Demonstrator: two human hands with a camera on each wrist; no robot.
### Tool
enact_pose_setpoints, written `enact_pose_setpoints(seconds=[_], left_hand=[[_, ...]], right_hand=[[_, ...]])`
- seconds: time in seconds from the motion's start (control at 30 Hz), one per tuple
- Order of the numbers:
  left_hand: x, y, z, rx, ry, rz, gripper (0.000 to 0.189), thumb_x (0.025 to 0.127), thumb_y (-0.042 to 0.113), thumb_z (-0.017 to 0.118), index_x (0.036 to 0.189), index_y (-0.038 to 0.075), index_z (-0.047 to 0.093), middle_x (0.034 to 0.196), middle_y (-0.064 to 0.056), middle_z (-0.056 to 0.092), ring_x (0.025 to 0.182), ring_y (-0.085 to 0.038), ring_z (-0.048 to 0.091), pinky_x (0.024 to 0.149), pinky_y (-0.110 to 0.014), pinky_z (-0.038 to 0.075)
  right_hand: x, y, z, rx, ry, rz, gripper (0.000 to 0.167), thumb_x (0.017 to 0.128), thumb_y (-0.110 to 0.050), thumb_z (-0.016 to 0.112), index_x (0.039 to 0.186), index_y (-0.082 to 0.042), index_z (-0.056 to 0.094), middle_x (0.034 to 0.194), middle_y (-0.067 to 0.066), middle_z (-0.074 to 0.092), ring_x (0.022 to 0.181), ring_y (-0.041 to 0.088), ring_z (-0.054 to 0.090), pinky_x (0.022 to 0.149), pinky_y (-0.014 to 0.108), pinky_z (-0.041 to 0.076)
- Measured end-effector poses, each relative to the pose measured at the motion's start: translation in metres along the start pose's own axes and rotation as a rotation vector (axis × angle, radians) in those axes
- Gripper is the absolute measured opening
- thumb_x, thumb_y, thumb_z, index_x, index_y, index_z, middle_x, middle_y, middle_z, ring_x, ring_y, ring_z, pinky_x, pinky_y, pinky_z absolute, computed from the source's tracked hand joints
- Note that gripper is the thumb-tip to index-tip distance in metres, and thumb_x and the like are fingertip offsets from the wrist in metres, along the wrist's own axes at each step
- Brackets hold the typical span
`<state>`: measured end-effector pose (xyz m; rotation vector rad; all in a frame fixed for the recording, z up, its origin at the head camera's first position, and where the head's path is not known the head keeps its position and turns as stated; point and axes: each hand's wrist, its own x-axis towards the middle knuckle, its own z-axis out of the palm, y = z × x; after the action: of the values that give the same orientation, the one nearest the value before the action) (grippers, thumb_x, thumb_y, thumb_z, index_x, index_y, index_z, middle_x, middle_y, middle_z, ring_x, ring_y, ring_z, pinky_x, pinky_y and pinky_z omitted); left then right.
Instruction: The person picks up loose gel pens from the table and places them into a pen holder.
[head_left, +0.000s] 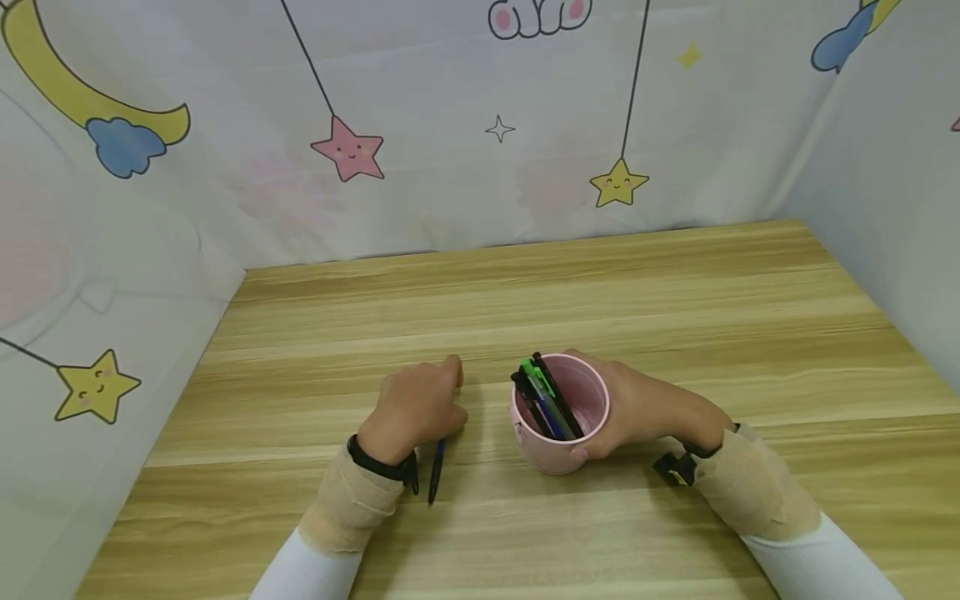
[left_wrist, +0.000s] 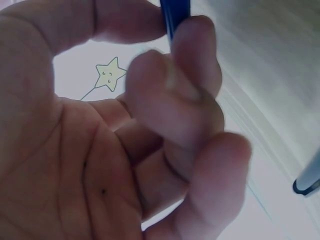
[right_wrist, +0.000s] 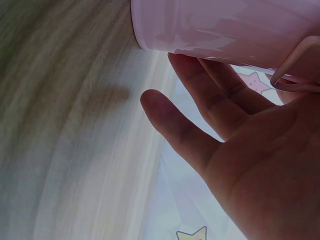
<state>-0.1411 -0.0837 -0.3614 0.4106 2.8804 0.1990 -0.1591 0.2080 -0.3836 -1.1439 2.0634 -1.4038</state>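
Observation:
A pink cup [head_left: 555, 458] with a small side handle [right_wrist: 295, 65] holds several pens [head_left: 547, 400], among them black ones and one with a bright green top. My right hand [head_left: 637, 404] grips this cup from its right side, thumb at the near rim and fingers round the back. To the cup's left, my left hand [head_left: 420, 408] pinches a blue pen [left_wrist: 175, 15] between thumb and index finger. The pen's dark end [head_left: 435, 483] points toward me below that hand, while the rest is hidden by it. The remaining left fingers are curled in.
Both hands work over a wood-grain table [head_left: 525, 308]. White cloth [head_left: 435, 100] printed with stars and moons walls its back and sides. A pale rod with a dark end [left_wrist: 307, 180] shows at the left wrist view's right edge. Black straps [head_left: 375, 462] circle the wrists.

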Motion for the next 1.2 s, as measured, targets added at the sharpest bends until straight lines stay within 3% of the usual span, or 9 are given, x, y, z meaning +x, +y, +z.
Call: enact_pose_setpoints(seconds=[0.43, 0.83, 1.2], left_hand=[[-0.003, 0.001, 0.0, -0.034, 0.054, 0.039, 0.032, 0.074, 0.016, 0.066, 0.105, 0.012, 0.061, 0.061, 0.002, 0.053, 0.052, -0.019, 0.05, 0.043, -0.036, 0.038], [-0.005, 0.0, 0.001, -0.053, 0.068, 0.061, 0.038, 0.075, 0.014, 0.067, 0.113, 0.011, 0.06, 0.056, 0.004, 0.045, 0.048, -0.015, 0.038, 0.042, -0.031, 0.028], [-0.008, -0.002, 0.002, -0.074, 0.105, 0.077, 0.039, 0.075, 0.015, 0.067, 0.113, 0.01, 0.06, 0.058, 0.003, 0.046, 0.048, -0.016, 0.039, 0.042, -0.032, 0.028]], right_hand=[[0.0, 0.0, 0.002, 0.001, 0.002, 0.001, 0.097, 0.066, -0.03, 0.094, 0.147, -0.017, 0.044, 0.136, -0.003, 0.058, 0.126, 0.022, 0.055, 0.104, 0.039, 0.045], [-0.001, 0.0, 0.006, 0.01, 0.007, -0.004, 0.096, 0.066, -0.03, 0.094, 0.147, -0.017, 0.044, 0.136, -0.002, 0.059, 0.125, 0.022, 0.055, 0.104, 0.038, 0.045], [-0.001, 0.0, 0.011, -0.001, 0.012, -0.002, 0.096, 0.066, -0.03, 0.094, 0.147, -0.017, 0.044, 0.136, -0.003, 0.059, 0.125, 0.021, 0.055, 0.104, 0.037, 0.044]])
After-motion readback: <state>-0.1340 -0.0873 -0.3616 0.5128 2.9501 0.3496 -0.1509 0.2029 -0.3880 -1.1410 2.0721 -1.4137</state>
